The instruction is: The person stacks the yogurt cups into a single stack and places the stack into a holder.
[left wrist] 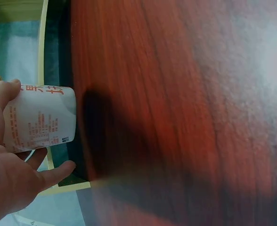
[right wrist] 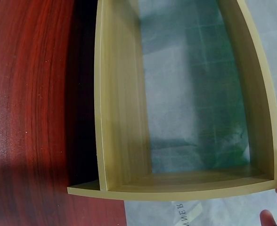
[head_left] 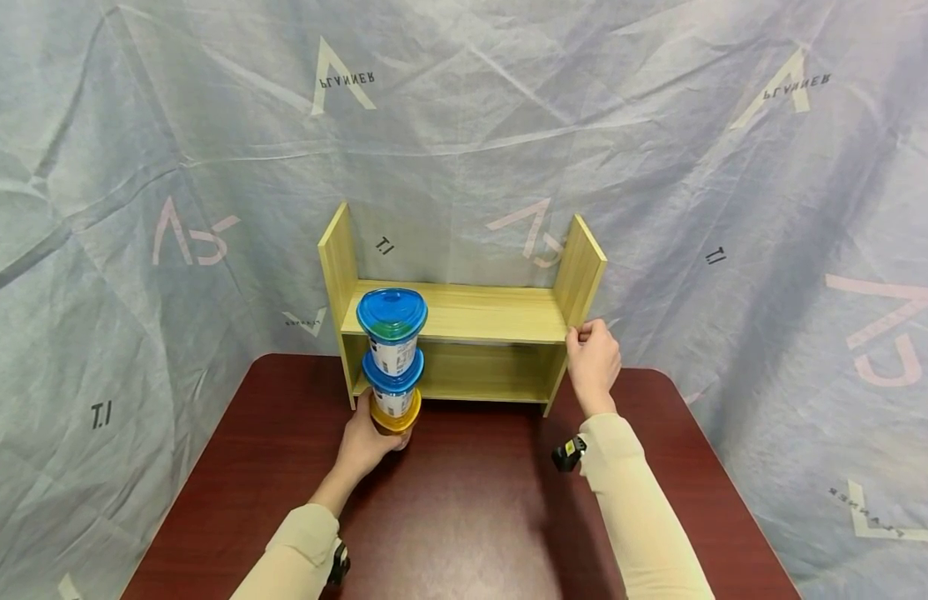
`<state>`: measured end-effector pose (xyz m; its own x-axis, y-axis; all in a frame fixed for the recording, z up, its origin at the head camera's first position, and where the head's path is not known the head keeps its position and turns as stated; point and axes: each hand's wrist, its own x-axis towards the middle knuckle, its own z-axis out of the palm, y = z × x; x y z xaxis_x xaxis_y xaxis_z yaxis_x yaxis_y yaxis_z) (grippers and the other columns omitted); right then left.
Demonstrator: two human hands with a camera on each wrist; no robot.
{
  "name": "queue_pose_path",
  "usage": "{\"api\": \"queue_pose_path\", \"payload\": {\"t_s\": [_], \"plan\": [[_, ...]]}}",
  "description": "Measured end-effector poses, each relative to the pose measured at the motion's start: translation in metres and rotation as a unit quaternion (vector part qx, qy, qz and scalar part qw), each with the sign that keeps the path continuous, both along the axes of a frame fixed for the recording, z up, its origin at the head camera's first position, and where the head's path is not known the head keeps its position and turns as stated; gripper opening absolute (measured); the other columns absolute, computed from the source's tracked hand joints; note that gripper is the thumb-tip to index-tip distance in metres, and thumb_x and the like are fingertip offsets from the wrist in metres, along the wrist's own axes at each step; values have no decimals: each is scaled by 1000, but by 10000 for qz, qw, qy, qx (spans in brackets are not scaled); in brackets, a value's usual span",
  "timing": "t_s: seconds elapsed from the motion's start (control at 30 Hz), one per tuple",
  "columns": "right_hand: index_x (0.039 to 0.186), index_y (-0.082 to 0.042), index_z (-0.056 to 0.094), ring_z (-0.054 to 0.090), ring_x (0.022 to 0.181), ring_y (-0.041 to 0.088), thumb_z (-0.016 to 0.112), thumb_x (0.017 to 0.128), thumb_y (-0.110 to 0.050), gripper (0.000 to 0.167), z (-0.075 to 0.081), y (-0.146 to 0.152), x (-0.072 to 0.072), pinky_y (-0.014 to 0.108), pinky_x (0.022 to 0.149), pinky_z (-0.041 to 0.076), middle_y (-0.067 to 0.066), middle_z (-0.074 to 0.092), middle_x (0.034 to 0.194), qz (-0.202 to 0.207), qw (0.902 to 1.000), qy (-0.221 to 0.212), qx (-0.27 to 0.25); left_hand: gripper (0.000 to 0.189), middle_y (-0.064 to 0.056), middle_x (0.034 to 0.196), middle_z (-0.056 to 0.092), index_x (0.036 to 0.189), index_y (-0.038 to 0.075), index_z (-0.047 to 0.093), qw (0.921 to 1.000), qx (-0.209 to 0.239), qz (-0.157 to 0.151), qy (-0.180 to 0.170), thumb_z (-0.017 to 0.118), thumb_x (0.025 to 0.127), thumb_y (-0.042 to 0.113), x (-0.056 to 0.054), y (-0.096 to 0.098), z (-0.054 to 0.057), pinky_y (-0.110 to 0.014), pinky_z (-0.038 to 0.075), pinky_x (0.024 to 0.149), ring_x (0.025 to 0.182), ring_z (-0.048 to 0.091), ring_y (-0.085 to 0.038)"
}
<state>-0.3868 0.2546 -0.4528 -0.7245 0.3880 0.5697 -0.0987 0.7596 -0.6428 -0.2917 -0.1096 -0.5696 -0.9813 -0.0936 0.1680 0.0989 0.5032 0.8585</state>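
Note:
In the head view my left hand (head_left: pixel 362 440) grips the lowest of three stacked plastic tubs. That tub has a yellow lid (head_left: pixel 397 415); the two above it have blue lids, the middle tub (head_left: pixel 394 403) and the top tub (head_left: pixel 392 354) both with white labels. In the left wrist view the lowest tub (left wrist: pixel 44 117) shows white with orange print, held between thumb and fingers, its base near the tabletop. The stack stands upright before the left part of a light wooden shelf (head_left: pixel 464 312). My right hand (head_left: pixel 595 358) pinches the front edge of its right side panel.
The shelf has two boards and two tall side panels, and stands towards the back of a dark red wooden table (head_left: pixel 464 500). Grey printed cloth (head_left: pixel 464 125) hangs behind and at both sides. Black wrist cameras (head_left: pixel 569 453) sit on both sleeves.

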Motion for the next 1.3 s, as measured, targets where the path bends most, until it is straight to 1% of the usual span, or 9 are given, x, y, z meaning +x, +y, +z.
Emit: {"api": "queue_pose_path", "payload": {"t_s": [0.3,0.43,0.63,1.03,1.3], "plan": [[94,-5,64,66,81,38,67,94,-21,16,0,0,1,53,70,49,13,72,90,21,10000,-20,-20,109,-19,141,54,156,11,24,9999,67,-107,-2,92,72,20,-1,12,8,-52,42,107,123,57,-35],[94,-6,64,66,80,38,67,95,-21,16,0,0,0,53,70,49,13,72,90,15,10000,-11,6,106,-19,139,55,155,10,27,9998,43,-190,62,92,72,20,-1,14,12,-53,43,106,121,58,-35],[93,-6,64,66,79,38,67,94,-21,16,0,1,0,53,69,49,12,71,89,16,10000,3,26,106,-19,138,56,155,9,27,9997,-59,-224,93,92,72,21,0,17,14,-53,44,106,120,58,-34],[92,-7,63,66,79,38,68,94,-22,16,0,1,0,53,69,49,11,71,89,-2,10000,-59,17,107,-19,140,54,155,9,26,9996,30,-285,58,92,72,19,0,21,19,-53,43,106,122,57,-35],[92,-5,64,66,76,39,67,94,-19,15,-1,1,2,53,67,49,12,71,88,86,9999,68,-7,108,-17,137,58,156,12,26,9995,-37,-266,170,92,71,26,-3,23,20,-52,46,103,118,60,-34]]}}
